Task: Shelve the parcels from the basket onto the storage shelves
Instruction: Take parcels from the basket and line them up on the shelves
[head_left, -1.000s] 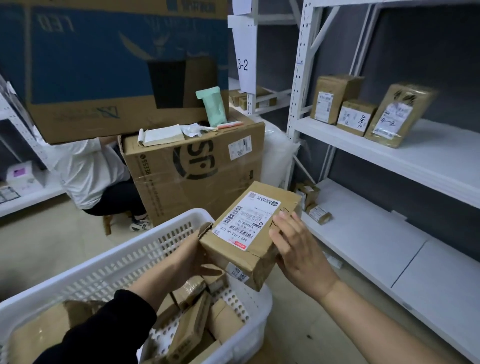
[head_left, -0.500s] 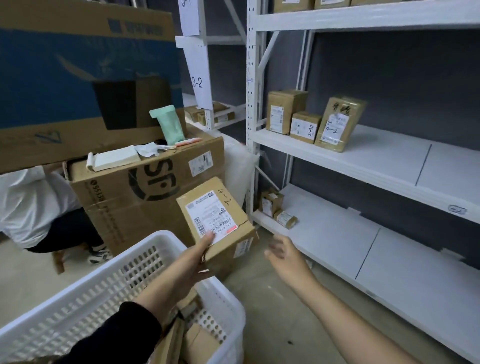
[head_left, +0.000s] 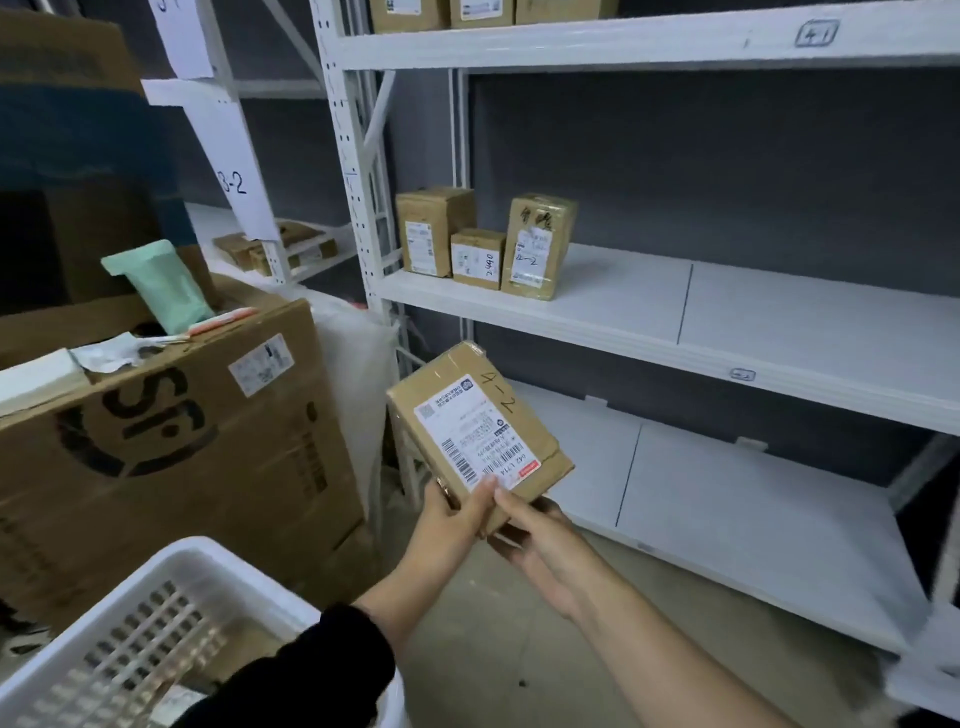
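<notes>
A brown cardboard parcel (head_left: 475, 423) with a white shipping label and "4-2" handwritten on it is held up in front of the white storage shelves (head_left: 727, 332). My left hand (head_left: 452, 512) grips its near left corner, thumb on the label. My right hand (head_left: 535, 540) holds its near edge from underneath. Three parcels (head_left: 485, 241) stand on the middle shelf at its left end. The white plastic basket (head_left: 156, 613) sits at the bottom left; its contents are mostly hidden.
A big SF-marked carton (head_left: 171, 452) stands left of the shelves with a green pouch (head_left: 166, 288) and papers on top. A white plastic-wrapped bundle (head_left: 358, 374) leans by the shelf post. More parcels sit on the top shelf (head_left: 623, 39). The lower shelf (head_left: 727, 519) is bare white board.
The view has swung right toward the shelves. The parcel has moved away from the basket toward the shelves, and my right hand, off it half a second ago, holds it again.
</notes>
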